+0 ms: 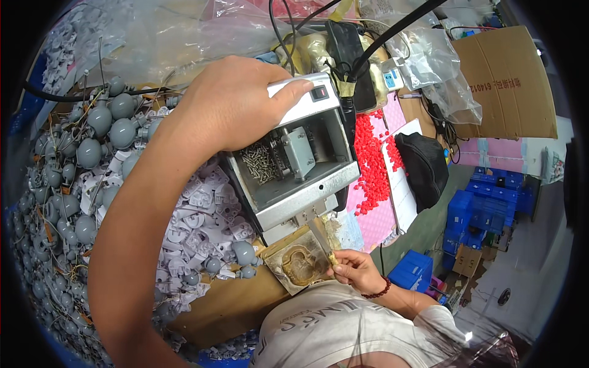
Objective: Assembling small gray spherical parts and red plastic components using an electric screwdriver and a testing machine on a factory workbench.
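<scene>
Right hand [354,268]: fingers [341,262] pinched shut on the lower end of a thin, flat metal strip [321,236]. The strip's long axis runs up and slightly left from the fingertips, toward the underside of the grey sheet-metal box machine [294,162]. Its upper end sits at or just under the machine's front lip; contact there is hard to make out. A bead bracelet [375,289] circles this wrist.

Below the strip, just left of the right fingers, a worn yellowish block with a keyhole-shaped recess [300,265] lies on the brown tabletop [227,303], directly under the machine's front edge.

Left hand [230,101]: laid over the machine's top left corner, fingers curled down and gripping the casing, index finger stretched along the top plate toward a small black rocker switch [319,93] and stopping just short of it. This hand is well apart from the strip; the right hand is the one on it.

Inside the machine's open face: a heap of small metal screws [257,161] on the left, a grey housing block [299,152] beside it.

Further out: white moulded plastic parts [202,205] piled left of the machine, grey bulb-shaped pieces with wires [98,122] beyond them, loose red plastic bits [371,162] on a pink sheet to the right, a black pouch [424,167], a cardboard box [509,83], and blue crates [485,205] on the floor.
</scene>
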`<state>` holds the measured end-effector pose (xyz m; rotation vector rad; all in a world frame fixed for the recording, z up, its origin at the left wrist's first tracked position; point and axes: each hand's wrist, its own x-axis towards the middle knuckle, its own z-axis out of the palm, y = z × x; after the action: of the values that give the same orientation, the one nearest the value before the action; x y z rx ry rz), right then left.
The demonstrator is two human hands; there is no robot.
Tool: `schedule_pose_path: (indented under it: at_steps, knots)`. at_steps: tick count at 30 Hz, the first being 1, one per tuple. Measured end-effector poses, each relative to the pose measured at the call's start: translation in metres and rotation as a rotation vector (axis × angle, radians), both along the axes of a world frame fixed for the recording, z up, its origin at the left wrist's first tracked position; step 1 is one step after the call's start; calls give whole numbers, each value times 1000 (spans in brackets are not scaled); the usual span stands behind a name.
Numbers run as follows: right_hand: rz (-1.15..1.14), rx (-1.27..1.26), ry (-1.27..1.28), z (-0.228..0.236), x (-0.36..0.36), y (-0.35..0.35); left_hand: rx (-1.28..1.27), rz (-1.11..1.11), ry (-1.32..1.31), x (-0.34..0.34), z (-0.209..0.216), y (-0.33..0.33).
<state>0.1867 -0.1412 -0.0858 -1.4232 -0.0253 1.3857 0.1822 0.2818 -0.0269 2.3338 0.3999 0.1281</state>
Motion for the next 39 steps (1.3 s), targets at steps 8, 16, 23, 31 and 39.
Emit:
schedule_pose_path:
  at_steps: [8,16,23,31,39]
  knots:
    - [10,-16,28,6,4,-7,-7,4,2,-1,1,0]
    - [-30,2,92,6,2,-2,-19,12,-22,-1,0,-1]
    - [-54,15,118,3,1,-1,-26,-4,-13,0,1,0]
    - [-93,48,155,0,-1,7,2,-19,-4,1,-1,1]
    - [-110,3,163,-6,-1,15,18,4,-21,0,0,0]
